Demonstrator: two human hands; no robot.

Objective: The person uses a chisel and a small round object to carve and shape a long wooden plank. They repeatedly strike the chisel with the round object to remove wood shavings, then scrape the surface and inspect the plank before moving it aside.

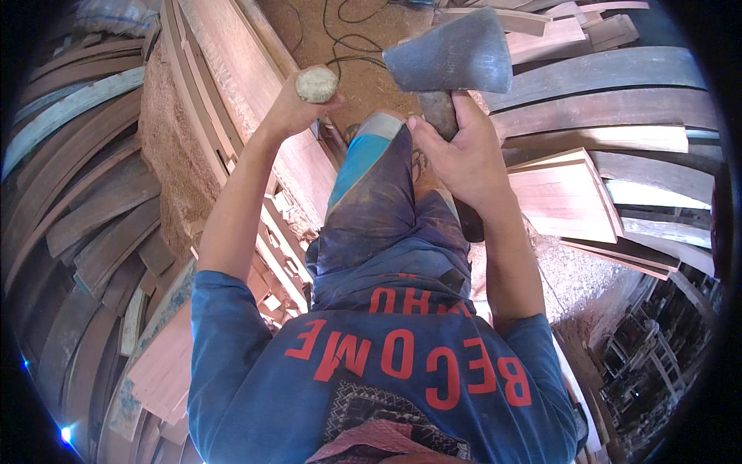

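The right hand (464, 151) is clenching an axe (452, 58) by its head, blade raised far-right of the wooden peg (317, 83), which the left hand (297, 108) is gripping upright.

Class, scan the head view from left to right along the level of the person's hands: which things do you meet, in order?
Curved dark planks → long reddish board → left hand gripping a round handle end → right hand under the axe head → pale boards.

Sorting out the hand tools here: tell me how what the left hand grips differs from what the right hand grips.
The left hand grips a handle with a small, round, pale end; the right hand grips an axe with a big, flat, wedge-shaped grey head. The round end sits lower; the axe head is raised higher. Both are clasped with closed fingers above the knee.
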